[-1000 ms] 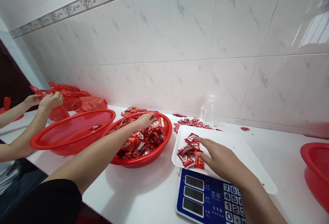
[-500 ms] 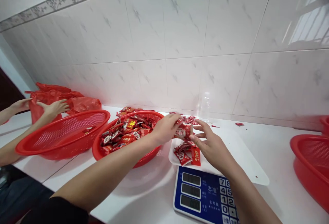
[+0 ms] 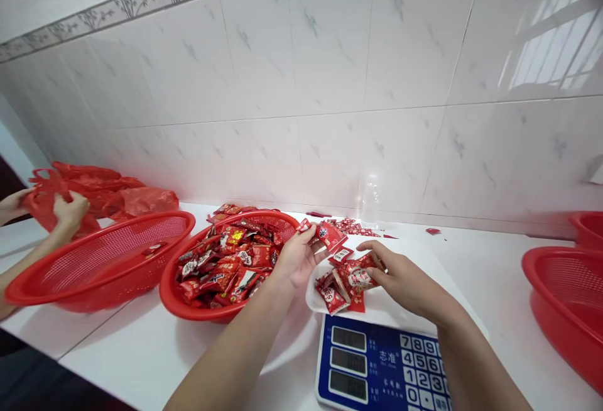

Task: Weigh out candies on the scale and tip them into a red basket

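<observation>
My left hand [image 3: 298, 259] is closed on a red snack packet [image 3: 331, 237], held over the left end of the scale's white tray [image 3: 424, 266]. A second small red packet shows at its fingertips. My right hand [image 3: 402, 279] grips a shiny red-and-white snack packet [image 3: 362, 278] low over the tray, fingers and thumb around its right end. Several red packets [image 3: 331, 298] lie in the tray beneath. In front of the tray is the blue kitchen scale [image 3: 377, 361], its keypad partly hidden by my right forearm. A red basket [image 3: 172, 295] full of packets stands left of my left hand.
Another red basket [image 3: 108, 266], with one small packet inside, stands farther left. Beyond it, another person's hands [image 3: 70, 210] handle red plastic bags [image 3: 101, 188]. Red baskets [image 3: 556, 310] stand at the right edge. A clear plastic bottle [image 3: 370, 197] and red packets are near the tiled wall.
My right hand has lowered its packet to the tray. My left hand now holds up a red packet, palm turned more upward. The other person's hands have moved left with a red bag.
</observation>
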{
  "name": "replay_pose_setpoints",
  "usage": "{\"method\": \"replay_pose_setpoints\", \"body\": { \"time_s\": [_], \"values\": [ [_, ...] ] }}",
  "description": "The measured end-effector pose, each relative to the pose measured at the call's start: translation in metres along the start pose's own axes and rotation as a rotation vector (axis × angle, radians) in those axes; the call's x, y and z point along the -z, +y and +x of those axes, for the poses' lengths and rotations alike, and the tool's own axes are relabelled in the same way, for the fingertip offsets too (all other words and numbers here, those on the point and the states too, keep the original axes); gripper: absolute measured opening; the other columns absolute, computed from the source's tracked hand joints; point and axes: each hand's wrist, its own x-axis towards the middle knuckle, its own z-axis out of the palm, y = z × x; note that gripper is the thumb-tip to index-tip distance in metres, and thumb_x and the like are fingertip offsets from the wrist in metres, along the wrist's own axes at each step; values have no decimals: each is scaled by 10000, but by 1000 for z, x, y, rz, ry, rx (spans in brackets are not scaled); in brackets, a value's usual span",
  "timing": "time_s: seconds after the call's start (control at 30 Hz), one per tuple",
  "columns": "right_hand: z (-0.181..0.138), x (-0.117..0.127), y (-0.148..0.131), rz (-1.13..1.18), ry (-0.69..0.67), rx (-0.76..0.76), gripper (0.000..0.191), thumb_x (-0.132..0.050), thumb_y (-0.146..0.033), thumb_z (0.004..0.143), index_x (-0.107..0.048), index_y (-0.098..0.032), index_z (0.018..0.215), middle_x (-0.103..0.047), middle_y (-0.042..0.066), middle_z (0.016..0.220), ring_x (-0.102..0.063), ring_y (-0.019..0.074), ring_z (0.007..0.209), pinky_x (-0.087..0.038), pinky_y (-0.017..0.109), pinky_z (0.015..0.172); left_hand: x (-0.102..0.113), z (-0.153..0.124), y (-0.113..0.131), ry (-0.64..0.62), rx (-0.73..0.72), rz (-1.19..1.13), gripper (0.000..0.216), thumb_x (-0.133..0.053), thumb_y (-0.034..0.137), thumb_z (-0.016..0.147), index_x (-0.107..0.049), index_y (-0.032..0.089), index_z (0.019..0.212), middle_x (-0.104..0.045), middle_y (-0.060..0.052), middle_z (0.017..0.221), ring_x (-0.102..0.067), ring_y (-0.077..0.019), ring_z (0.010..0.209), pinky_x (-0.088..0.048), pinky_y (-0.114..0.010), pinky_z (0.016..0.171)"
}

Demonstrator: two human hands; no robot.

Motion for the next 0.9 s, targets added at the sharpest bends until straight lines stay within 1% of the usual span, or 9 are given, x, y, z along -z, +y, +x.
{"method": "replay_pose_setpoints", "body": {
  "time_s": [0.1, 0.2, 0.3, 0.37, 0.43, 0.53, 0.7, 0.83, 0.9],
  "values": [
    [5, -8, 4, -32, 54, -30, 335, -445, -224, 862, -540, -273, 1178, -655, 35, 971, -597, 236, 945, -438, 396, 817, -3, 0, 0, -3, 47, -115, 153, -497, 235, 941, -595, 132, 885, -692, -70, 860, -683, -121, 732, -585, -246, 703],
    [10, -13, 8, -1, 145, -39, 319, -447, -215, 857, -576, -256, 1145, -653, 47, 1067, -588, 240, 1010, -435, 419, 885, -9, -3, 2, -39, 56, -172, 108, -571, 216, 903, -612, 120, 875, -703, -62, 811, -682, -118, 663, -585, -228, 653],
    [16, -13, 12, 78, 262, -63, 315, -403, -275, 889, -539, -273, 1173, -632, 38, 1088, -609, 200, 902, -512, 380, 796, -14, -6, 5, -72, -4, -212, 59, -642, 168, 845, -613, 157, 894, -711, -24, 825, -691, -120, 704, -580, -230, 684],
    [19, -13, 15, 131, 333, -84, 317, -377, -308, 901, -504, -276, 1189, -618, 38, 1063, -610, 179, 839, -551, 343, 709, -15, -9, 7, -99, -93, -231, 160, -693, 156, 795, -597, 201, 916, -708, 17, 844, -693, -115, 751, -569, -234, 723],
    [21, -13, 17, 167, 367, -97, 315, -370, -295, 895, -491, -264, 1185, -612, 38, 1037, -615, 166, 829, -570, 323, 694, -15, -11, 9, -117, -183, -214, 249, -728, 157, 753, -582, 231, 940, -707, 39, 863, -691, -115, 781, -556, -244, 749],
    [23, -14, 16, 194, 346, -95, 322, -369, -271, 886, -475, -251, 1189, -609, 35, 1079, -631, 143, 825, -581, 300, 699, -13, -13, 11, -109, -232, -161, 306, -742, 178, 733, -573, 252, 977, -707, 38, 902, -687, -123, 795, -547, -256, 745],
    [21, -19, 14, 106, 228, -100, 269, -444, -305, 879, -574, -241, 1105, -669, 27, 997, -652, 154, 777, -555, 330, 727, -9, -13, 11, -148, -166, -137, 297, -744, 185, 737, -569, 247, 969, -689, 30, 940, -679, -131, 792, -548, -282, 753],
    [20, -22, 17, -37, 238, -126, 298, -528, -269, 837, -636, -249, 1113, -648, 67, 1166, -581, 275, 1102, -423, 496, 950, -8, -11, 9, -171, -156, -85, 291, -746, 182, 729, -582, 236, 964, -680, 23, 924, -670, -136, 804, -536, -295, 789],
    [18, -22, 16, -55, 260, -128, 329, -507, -274, 855, -616, -247, 1164, -613, 74, 1247, -521, 294, 1193, -384, 525, 988, -8, -9, 7, -179, -176, -44, 299, -758, 190, 710, -587, 227, 954, -673, 20, 911, -661, -140, 809, -526, -290, 791]
  ]
}}
